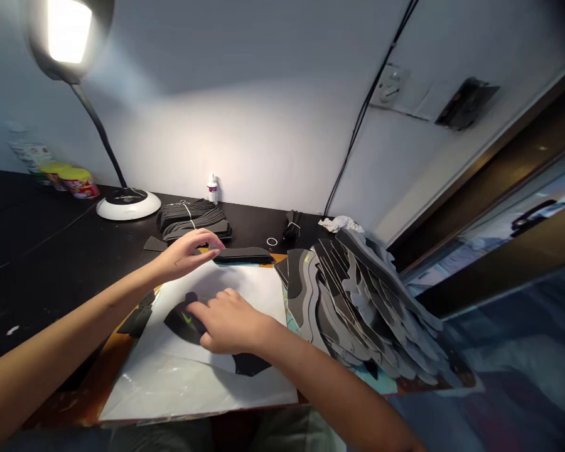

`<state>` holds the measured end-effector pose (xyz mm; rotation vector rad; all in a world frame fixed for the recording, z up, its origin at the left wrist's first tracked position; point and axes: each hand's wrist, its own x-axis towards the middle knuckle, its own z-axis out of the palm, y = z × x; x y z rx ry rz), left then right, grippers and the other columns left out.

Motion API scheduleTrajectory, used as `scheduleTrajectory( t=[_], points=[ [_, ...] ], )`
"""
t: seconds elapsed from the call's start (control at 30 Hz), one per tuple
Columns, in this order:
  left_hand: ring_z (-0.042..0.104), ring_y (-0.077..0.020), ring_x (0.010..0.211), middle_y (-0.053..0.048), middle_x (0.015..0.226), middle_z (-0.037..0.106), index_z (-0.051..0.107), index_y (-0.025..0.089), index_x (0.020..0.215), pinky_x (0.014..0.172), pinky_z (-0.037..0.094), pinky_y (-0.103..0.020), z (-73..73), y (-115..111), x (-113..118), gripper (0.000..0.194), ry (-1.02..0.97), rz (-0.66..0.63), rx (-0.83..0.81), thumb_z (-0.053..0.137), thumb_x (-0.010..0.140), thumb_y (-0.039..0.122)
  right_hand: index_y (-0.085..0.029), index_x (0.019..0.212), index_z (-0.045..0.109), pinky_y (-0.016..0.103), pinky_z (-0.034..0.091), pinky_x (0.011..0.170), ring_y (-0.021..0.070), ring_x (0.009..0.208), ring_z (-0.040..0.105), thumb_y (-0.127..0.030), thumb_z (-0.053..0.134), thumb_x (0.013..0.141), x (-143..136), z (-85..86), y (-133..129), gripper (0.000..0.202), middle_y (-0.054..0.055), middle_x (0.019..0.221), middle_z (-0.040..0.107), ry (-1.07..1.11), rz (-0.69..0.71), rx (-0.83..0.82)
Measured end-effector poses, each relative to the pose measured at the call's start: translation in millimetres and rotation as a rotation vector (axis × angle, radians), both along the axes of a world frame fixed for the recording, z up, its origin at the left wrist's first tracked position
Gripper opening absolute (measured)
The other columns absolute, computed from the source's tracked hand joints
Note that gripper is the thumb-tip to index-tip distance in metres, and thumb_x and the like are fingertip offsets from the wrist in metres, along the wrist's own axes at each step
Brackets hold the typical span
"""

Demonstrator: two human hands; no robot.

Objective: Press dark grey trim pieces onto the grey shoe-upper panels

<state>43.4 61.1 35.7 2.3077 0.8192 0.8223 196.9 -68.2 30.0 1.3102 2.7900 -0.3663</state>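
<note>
A dark curved shoe piece [179, 328] with a small yellow-green swoosh lies on a white sheet [169, 383]. My right hand [230, 321] rests on this piece, its index finger extended onto the dark surface near the swoosh and the other fingers curled. Another part of dark material shows below my right hand. My left hand [188, 252] is raised near the sheet's back edge, thumb and fingers apart, by a stack of thin dark pieces [245, 254]. Nothing shows between its fingers.
A large fanned pile of grey and black pieces [358, 301] lies at the right. Behind are a tied bundle of dark pieces [193, 216], a small white bottle [212, 189], a lamp base [128, 204], a white ring [272, 242] and crumpled paper [341, 224].
</note>
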Motion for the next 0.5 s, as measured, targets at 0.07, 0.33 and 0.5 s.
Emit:
scheduleTrajectory(
  t=[0.07,0.33,0.5],
  points=[
    [0.06,-0.0239,0.104,-0.008,0.111,0.065,0.069,0.02,0.102,0.089,0.051,-0.033,-4.2,4,2,0.04,0.029,-0.055,-0.04,0.055,0.095,0.057,-0.022,0.138,0.056,0.045,0.041,0.107,0.028,0.108,0.062,-0.03,0.056,0.092,8,1.2,-8,0.047,0.01,0.109,0.07,-0.018,0.024,0.066],
    [0.06,-0.0246,0.109,-0.009,0.12,0.065,0.071,0.021,0.105,0.073,0.053,-0.023,-13.0,1,-22,0.035,0.129,-0.11,-0.039,0.053,0.097,0.051,-0.016,0.142,0.055,0.061,0.021,0.122,0.0397,0.149,0.031,-0.024,0.051,0.098,81,-25.4,-58,0.045,0.021,0.157,0.041,-0.149,-0.481,0.275],
    [0.06,-0.0207,0.105,-0.003,0.109,0.067,0.068,0.023,0.102,0.089,0.05,-0.028,-26.5,18,-37,0.028,0.061,0.069,0.133,0.05,0.099,0.044,-0.017,0.146,0.052,0.063,0.023,0.122,0.04,0.15,0.03,-0.015,0.043,0.099,124,-30.9,-79,0.048,0.018,0.16,0.039,-0.175,-0.62,0.254]
  ],
)
